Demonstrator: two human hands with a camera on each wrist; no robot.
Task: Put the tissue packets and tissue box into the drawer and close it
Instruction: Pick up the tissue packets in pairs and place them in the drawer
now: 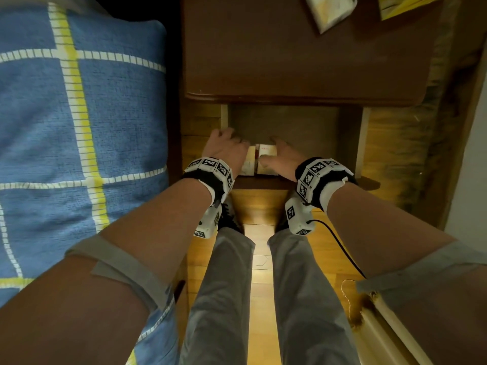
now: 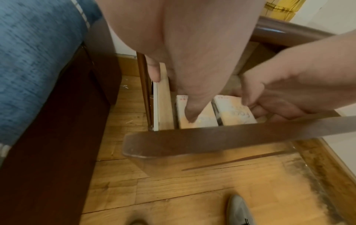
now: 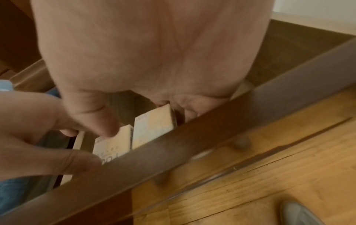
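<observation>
At the far left lies a bed under a blue blanket [image 1: 79, 127] with white and yellow stripes, close beside a dark brown nightstand [image 1: 303, 61]. Below the nightstand's top, the drawer [image 1: 284, 122] stands pulled out over the wooden floor [image 1: 261, 299], its dark front panel nearest the person.

The left hand [image 1: 226, 148] reaches into the left part of the drawer. In the left wrist view its thumb lies on top of the left tissue packet [image 2: 194, 114], while another finger rests on the pale left side wall of the drawer; how the remaining fingers lie is hidden, so I cannot tell whether this hand grips the packet or only presses on it.

The two tissue packets sit side by side inside the drawer, just behind the front panel, with a narrow gap between them. The right tissue packet [image 1: 266, 159] is held by the right hand [image 1: 284, 156]: its thumb bears on the near left side and its fingers curl round the far right side, as the right wrist view shows.

Up on the nightstand, toward the right rear, lies another tissue packet [image 1: 329, 11] in pale wrapping, and beyond it a yellow object [image 1: 400, 6] cut off by the frame edge, which I cannot identify.
</observation>
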